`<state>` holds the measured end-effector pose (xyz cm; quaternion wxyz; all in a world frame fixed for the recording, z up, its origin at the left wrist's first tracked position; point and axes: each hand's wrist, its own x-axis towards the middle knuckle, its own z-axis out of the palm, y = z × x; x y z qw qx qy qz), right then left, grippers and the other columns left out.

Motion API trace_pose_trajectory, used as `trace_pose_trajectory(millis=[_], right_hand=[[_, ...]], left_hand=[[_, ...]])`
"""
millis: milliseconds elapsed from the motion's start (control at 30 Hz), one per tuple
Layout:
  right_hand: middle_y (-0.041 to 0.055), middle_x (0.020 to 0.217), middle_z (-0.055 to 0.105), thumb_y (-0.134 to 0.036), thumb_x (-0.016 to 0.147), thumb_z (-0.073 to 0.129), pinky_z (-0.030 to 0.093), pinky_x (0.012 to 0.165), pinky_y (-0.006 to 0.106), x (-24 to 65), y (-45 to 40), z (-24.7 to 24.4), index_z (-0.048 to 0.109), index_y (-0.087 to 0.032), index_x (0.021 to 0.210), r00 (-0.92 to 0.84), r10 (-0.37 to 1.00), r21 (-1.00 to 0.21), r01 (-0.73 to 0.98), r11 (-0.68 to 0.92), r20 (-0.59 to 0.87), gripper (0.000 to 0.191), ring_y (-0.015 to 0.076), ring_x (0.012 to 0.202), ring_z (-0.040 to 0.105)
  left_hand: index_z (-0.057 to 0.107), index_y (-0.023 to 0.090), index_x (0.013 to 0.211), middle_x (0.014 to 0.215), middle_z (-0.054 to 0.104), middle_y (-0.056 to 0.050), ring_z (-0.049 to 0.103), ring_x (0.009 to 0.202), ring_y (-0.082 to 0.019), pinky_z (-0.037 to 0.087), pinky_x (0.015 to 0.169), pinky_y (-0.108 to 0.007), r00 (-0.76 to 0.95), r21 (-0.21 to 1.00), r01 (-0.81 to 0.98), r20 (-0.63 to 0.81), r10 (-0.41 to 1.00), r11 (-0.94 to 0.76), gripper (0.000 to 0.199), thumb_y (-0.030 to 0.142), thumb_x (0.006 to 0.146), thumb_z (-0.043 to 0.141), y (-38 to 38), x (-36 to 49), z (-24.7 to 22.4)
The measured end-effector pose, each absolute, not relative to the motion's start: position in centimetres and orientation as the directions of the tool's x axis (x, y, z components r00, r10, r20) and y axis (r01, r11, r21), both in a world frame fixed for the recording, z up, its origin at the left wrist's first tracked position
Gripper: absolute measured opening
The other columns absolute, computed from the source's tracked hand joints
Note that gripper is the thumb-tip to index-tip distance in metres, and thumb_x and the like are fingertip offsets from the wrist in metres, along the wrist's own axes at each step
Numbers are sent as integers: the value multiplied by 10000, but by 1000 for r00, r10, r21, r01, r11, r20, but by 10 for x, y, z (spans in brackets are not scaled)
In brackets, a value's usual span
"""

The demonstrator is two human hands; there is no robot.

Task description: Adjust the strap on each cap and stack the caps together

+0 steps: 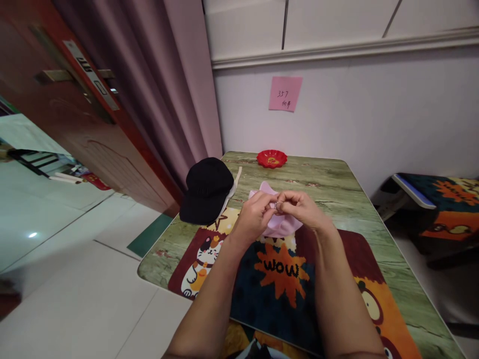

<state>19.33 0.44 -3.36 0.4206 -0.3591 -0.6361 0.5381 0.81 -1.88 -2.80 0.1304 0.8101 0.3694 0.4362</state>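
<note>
A pale pink cloth cap point(280, 227) rests on the patterned mat, partly covered by my hands. Over it, my left hand point(258, 212) and my right hand point(299, 207) meet with fingertips pinched together. Both hold a small part of the pink cap, perhaps its strap or fastener, too small to make out. A black cap point(207, 187) lies to the left on the table, with a pale strap-like piece point(236, 182) beside it.
The green wood-look table point(322, 179) carries a red scalloped dish point(272, 159) at the back and a colourful mat point(277, 299) in front. A pink note point(285, 93) is on the wall. A door point(123, 154) and curtain stand left; another covered surface point(452, 199) is at right.
</note>
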Motion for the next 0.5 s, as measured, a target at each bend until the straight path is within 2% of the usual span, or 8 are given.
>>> trace_pose_trajectory(millis=[167, 300, 500], right_hand=[[10, 705, 681, -406, 726, 836, 485, 640, 262, 199, 4, -34, 673, -174, 734, -409, 909, -996, -61, 66, 85, 284, 139, 667, 615], [-11, 698, 681, -373, 652, 903, 523, 663, 268, 197, 5, -36, 658, -186, 803, -373, 923, -984, -176, 28, 93, 344, 140, 674, 652], [2, 707, 702, -367, 659, 901, 534, 656, 260, 195, 6, -37, 672, -180, 771, -389, 916, -983, -179, 34, 103, 316, 135, 673, 656]], left_hand=[[663, 190, 960, 900, 651, -46, 613, 861, -182, 475, 782, -288, 351, 538, 474, 610, 710, -697, 106, 133, 909, 589, -18, 8, -29], [673, 193, 971, 921, 654, -44, 605, 808, -162, 478, 752, -270, 328, 581, 466, 587, 740, -667, 109, 144, 890, 619, -18, 7, -29], [695, 186, 946, 888, 644, -37, 594, 768, -148, 481, 715, -256, 303, 626, 445, 568, 765, -641, 81, 163, 882, 651, -18, 7, -29]])
